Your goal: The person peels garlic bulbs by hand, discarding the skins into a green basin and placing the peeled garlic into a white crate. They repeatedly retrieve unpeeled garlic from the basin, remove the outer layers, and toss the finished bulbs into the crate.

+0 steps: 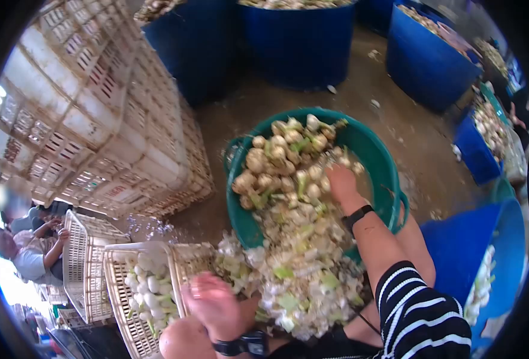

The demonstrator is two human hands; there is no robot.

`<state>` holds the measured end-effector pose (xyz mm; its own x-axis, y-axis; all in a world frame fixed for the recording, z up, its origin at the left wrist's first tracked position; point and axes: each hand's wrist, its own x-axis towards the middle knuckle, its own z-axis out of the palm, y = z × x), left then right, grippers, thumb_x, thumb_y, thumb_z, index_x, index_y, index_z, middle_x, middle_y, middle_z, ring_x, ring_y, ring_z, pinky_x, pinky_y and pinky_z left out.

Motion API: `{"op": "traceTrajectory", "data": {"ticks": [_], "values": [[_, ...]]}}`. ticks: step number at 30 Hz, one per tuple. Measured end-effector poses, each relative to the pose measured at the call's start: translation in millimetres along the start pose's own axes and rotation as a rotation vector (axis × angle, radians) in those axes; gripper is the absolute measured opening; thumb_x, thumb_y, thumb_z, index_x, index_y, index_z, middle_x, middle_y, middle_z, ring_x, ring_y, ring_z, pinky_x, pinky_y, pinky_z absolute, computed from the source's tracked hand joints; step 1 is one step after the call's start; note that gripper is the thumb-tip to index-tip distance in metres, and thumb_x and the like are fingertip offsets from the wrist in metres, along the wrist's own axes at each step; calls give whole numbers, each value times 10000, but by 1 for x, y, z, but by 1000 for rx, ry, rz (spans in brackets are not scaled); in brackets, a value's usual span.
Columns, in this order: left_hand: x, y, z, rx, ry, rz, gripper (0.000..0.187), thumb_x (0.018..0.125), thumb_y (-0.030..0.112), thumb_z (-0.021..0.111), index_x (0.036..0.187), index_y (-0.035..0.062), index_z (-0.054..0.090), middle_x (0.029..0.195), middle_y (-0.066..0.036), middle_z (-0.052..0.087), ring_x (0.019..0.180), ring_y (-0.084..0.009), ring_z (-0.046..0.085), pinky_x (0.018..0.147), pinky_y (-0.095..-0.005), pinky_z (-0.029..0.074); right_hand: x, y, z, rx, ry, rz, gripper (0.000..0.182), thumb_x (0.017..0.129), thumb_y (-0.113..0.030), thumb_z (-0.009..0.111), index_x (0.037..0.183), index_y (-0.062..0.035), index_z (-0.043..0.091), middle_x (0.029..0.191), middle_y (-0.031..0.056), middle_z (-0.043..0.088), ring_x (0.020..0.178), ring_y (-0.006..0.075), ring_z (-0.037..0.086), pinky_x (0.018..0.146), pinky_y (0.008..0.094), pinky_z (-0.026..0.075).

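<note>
"One tall stack of white crates (pixel 96 119), left side. How near was its edge?"

"Just beside the green tub (pixel 373 149), narrow gap between. Blue barrels (pixel 297 45) stood beyond the far rim, a wider strip of wet floor (pixel 366 87) in front of them."

"Tub edges?"

"Far rim exposed. Near rim mostly buried under a heap of peelings (pixel 309 269). Left of that stood a slatted crate (pixel 119 299) of white bulbs (pixel 152 287)."

"Hands?"

"Right hand (pixel 342 184) inside the tub, some room between it and the right wall. Fingers down among bulbs; couldn't tell whether they grasped one. Left hand (pixel 213 302) blurred, between crate and heap; couldn't tell if clenched or released."

"Bulbs in the tub?"

"Brown-skinned bulbs (pixel 255 160) piled toward the far left wall; paler ones (pixel 313 191) just beside the right hand."
</note>
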<state>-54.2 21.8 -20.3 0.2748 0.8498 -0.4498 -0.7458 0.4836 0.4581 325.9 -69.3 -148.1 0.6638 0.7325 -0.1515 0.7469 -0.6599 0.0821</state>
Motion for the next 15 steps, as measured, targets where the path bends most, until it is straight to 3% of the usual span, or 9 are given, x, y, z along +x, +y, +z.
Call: {"op": "traceTrajectory", "data": {"ticks": [2, 4, 6, 8, 9, 10, 11, 12, 15], "values": [[4, -32, 3, 166, 26, -112, 227, 883, 321, 460, 872, 98, 500, 847, -44, 550, 811, -153, 535, 661, -286, 474, 27, 24, 78, -209, 309, -137, 303, 815, -174, 482, 1096, -120, 579, 1213, 97, 508, 1054, 283, 519, 876, 426, 401], [6, -54, 9, 307, 113, -176, 177, 883, 268, 465, 908, 97, 506, 883, -39, 538, 806, -154, 532, 662, -279, 451, 35, 14, 74, -529, -19, -83, 277, 849, -184, 442, 1058, -128, 615, 1165, 80, 553, 1066, 259, 522, 937, 416, 347], [13, -70, 6, 480, 90, -154, 190, 887, 267, 474, 932, 86, 510, 921, -44, 533, 804, -167, 528, 674, -294, 448, 22, 9, 62, 71, -369, 130, 253, 821, -294, 521, 927, -119, 670, 970, 126, 643, 925, 266, 606, 776, 377, 457], [18, -83, 3, 594, 66, -152, 284, 903, 320, 458, 1016, 61, 482, 954, -55, 524, 812, -191, 527, 685, -305, 450, -13, 2, 35, 383, -367, 48, 327, 805, -363, 548, 953, -88, 645, 949, 149, 640, 854, 272, 623, 700, 379, 481], [15, -87, 9, 580, 67, -152, 284, 903, 320, 458, 1016, 61, 482, 954, -55, 524, 812, -191, 527, 685, -305, 450, -38, -8, 12, 746, -319, -17, 360, 811, -391, 539, 958, -75, 628, 929, 168, 636, 874, 295, 611, 739, 394, 475], [11, -90, 18, 601, 48, -226, 311, 906, 337, 447, 1038, 57, 471, 955, -52, 519, 825, -194, 527, 692, -308, 450, -62, -28, -14, 798, -377, 31, 354, 826, -365, 522, 992, -64, 607, 972, 181, 622, 898, 321, 597, 778, 409, 460], [6, -92, 23, 624, 24, -308, 337, 910, 354, 435, 1060, 53, 461, 957, -49, 514, 839, -197, 526, 699, -310, 451, -78, -36, 21, 795, -316, -46, 296, 818, -269, 528, 1015, -57, 590, 998, 164, 615, 899, 319, 592, 781, 395, 457], [7, -98, 17, 618, 12, -364, 368, 909, 371, 430, 1088, 53, 476, 880, -25, 526, 773, -154, 532, 622, -267, 442, -102, -52, 41, 818, 17, -383, 245, 782, -157, 528, 995, -47, 576, 990, 162, 605, 875, 315, 592, 756, 399, 460], [6, -86, 12, 831, -199, -470, 319, 899, 349, 452, 1025, 70, 544, 764, 3, 533, 637, -95, 508, 501, -225, 389, -179, -116, -52, 1069, -150, -282, 86, 748, -124, 547, 790, -54, 572, 835, 169, 595, 700, 299, 552, 633, 377, 433]]}}
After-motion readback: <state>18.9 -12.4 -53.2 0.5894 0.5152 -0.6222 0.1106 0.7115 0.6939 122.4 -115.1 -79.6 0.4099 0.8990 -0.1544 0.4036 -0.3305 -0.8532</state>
